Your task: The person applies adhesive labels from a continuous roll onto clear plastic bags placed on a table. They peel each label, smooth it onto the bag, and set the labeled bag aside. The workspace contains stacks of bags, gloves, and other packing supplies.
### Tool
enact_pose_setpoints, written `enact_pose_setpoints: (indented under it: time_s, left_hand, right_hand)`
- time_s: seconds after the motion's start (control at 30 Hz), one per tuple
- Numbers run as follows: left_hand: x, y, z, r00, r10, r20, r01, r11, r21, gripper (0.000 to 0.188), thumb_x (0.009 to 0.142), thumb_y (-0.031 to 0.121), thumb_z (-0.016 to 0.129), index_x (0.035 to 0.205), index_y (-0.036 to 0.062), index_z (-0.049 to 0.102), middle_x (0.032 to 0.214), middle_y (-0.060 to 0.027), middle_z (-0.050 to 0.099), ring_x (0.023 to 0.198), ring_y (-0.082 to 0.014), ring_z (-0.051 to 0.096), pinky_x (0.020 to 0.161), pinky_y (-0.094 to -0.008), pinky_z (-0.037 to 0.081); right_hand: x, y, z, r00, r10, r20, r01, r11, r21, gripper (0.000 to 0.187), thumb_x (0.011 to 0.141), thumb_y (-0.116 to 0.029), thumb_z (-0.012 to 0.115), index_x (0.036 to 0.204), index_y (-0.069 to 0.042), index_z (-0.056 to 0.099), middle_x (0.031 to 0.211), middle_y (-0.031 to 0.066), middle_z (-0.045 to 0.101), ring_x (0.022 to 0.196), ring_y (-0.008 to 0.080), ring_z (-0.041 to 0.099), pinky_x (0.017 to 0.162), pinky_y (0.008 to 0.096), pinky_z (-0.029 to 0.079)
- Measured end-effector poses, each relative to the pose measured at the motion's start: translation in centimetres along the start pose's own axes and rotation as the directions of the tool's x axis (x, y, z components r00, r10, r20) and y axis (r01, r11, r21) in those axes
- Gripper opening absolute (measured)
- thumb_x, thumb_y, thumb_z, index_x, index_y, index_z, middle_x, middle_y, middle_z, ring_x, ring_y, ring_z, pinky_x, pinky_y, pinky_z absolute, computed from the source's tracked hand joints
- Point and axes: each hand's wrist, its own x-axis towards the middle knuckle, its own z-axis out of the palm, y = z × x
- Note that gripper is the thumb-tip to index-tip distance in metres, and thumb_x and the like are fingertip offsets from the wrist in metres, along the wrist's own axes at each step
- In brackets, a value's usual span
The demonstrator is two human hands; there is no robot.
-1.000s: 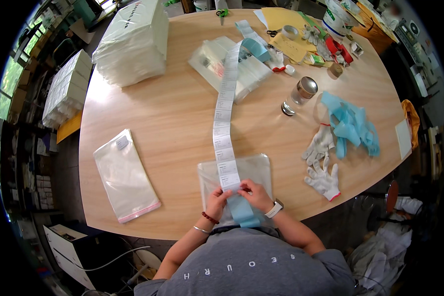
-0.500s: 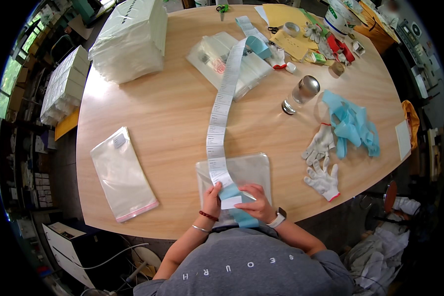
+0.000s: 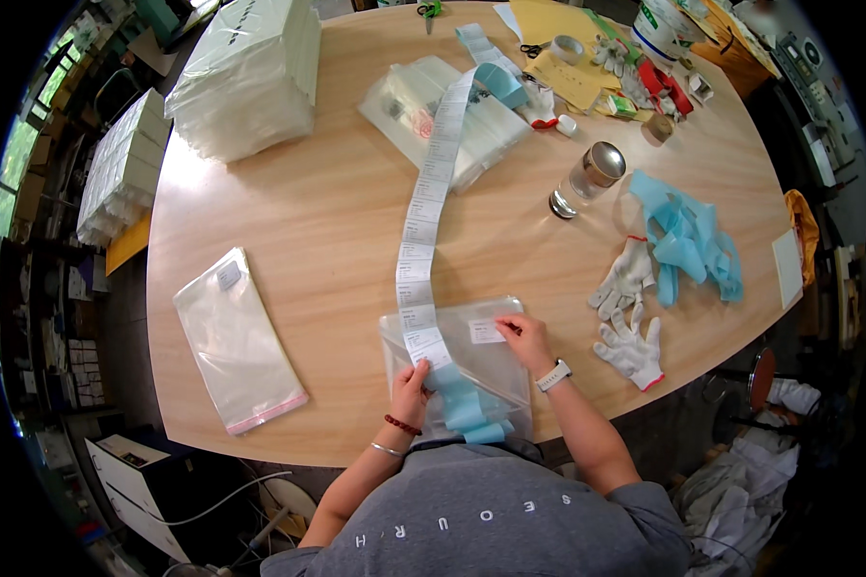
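A long strip of white printed labels (image 3: 426, 226) runs down the table toward me. My left hand (image 3: 412, 392) pinches it where the printed labels end and the bare blue backing (image 3: 462, 402) begins. That backing hangs in folds toward my lap. Under the strip lies a clear plastic bag (image 3: 506, 380), flat at the table's near edge. One loose white label (image 3: 485, 332) rests at or just above the bag's upper right part. The closed fingertips of my right hand (image 3: 527, 344) hold this label by its right end; I cannot tell how far it touches the plastic.
On the left lies a flat stack of clear bags (image 3: 241, 341). White cotton gloves (image 3: 630, 351), crumpled blue backing (image 3: 688, 240) and a glass bottle (image 3: 587, 181) stand or lie right. Farther off are more bags (image 3: 443, 120), a tall wrapped stack (image 3: 245, 87), scissors (image 3: 429, 12) and tape (image 3: 568, 48).
My right hand has carried the white label from beside the left hand, up and right, to the bag's upper right part. My left hand stays on the strip.
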Motion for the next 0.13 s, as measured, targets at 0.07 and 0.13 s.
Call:
enact_pose_setpoints:
  time_s: [0.07, 0.13]
  left_hand:
    - [0.1, -0.2, -0.2, 1.0, -0.005, -0.014, 0.005, 1.0, 0.007, 0.018, 0.084, 0.023, 0.053, 0.094, 0.0079, 0.056, 0.087, -0.0008, 0.06, 0.077, -0.0103, 0.056, 0.067, -0.0259, 0.044]
    - [0.2, -0.2, -0.1, 1.0, -0.008, -0.02, 0.008, 1.0, 0.007, 0.019, 0.084, 0.023, 0.053, 0.095, 0.0077, 0.056, 0.087, 0.0001, 0.06, 0.077, -0.0098, 0.056, 0.066, -0.0256, 0.044]
  right_hand:
    - [0.3, -0.4, 0.2, 0.995, -0.09, 0.046, 0.095, 0.984, -0.15, 0.013, 0.076, -0.011, 0.059, 0.086, -0.003, 0.061, 0.08, 0.0101, 0.061, 0.065, 0.0164, 0.057, 0.058, 0.0283, 0.045]
    - [0.0, -1.3, 0.1, 0.982, -0.144, 0.12, 0.181, 0.896, -0.405, 0.023, 0.075, -0.017, 0.062, 0.095, -0.006, 0.059, 0.091, 0.0098, 0.06, 0.073, 0.0175, 0.059, 0.061, 0.0311, 0.046]
